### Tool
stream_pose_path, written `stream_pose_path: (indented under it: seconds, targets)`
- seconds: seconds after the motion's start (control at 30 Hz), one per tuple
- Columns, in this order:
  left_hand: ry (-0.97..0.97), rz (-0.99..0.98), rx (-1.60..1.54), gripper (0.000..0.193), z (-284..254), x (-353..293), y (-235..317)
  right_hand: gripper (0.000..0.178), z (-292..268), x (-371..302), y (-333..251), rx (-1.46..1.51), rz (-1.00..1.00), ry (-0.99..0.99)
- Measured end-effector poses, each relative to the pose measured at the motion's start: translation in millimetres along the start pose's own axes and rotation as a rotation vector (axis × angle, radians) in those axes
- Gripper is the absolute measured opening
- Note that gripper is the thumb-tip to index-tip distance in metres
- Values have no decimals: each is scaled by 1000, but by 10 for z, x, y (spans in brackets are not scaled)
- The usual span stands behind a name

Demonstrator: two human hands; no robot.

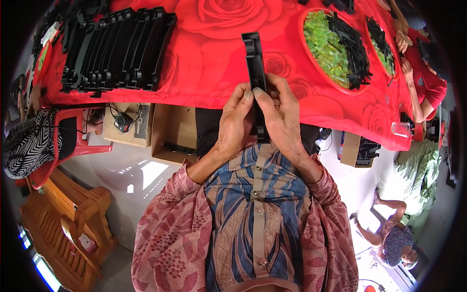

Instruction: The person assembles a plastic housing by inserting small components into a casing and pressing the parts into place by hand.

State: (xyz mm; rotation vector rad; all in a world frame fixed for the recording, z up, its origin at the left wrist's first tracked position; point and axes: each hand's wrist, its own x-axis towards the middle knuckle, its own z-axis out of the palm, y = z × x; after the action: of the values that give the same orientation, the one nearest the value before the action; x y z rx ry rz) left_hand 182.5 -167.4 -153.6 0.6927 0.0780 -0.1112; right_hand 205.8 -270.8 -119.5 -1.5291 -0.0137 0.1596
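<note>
Between my two hands is a long, narrow black plastic channel piece (254,61), held lengthwise with its far end over the red tablecloth. My left hand (235,119) grips its left side, thumb on the rim. My right hand (281,112) closes around the right side, its thumb pressing into the channel near the left thumb. Whether a small part sits under the thumbs is hidden. On the table to the left lies a stack of similar black channel pieces (119,51), set side by side.
At the right, a red oval tray (310,48) holds yellow-green clear pieces and black strips; a similar tray (389,68) stands beyond it. An open cardboard box (170,121) is under the table edge. A red chair (68,119) and wooden bench (58,238) stand left. Other people sit nearby.
</note>
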Motion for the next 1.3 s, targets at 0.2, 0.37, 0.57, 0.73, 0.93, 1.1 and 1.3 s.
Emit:
stream_pose_path:
  seconds: [0.2,0.37,0.57,0.73,0.93,1.1,1.3]
  targets:
    - [61,-128,368,32,-157,33,179,31,-34,-36,109,-138,-83,77]
    - [152,261,622,35,-168,252,420,30,54,-54,99,4,-84,89]
    - [13,278,219,37,40,445,628,31,131,-142,141,-50,12,-79]
    - [-129,137,119,35,-187,583,557,29,152,-165,188,-163,92,-91]
    - [-1,121,40,41,-107,503,490,21,157,-178,254,-334,76,-95]
    - [77,113,43,42,-120,445,447,16,149,-200,315,-386,37,-125]
    - [75,151,44,37,-149,412,421,18,165,-190,293,-488,2,-139]
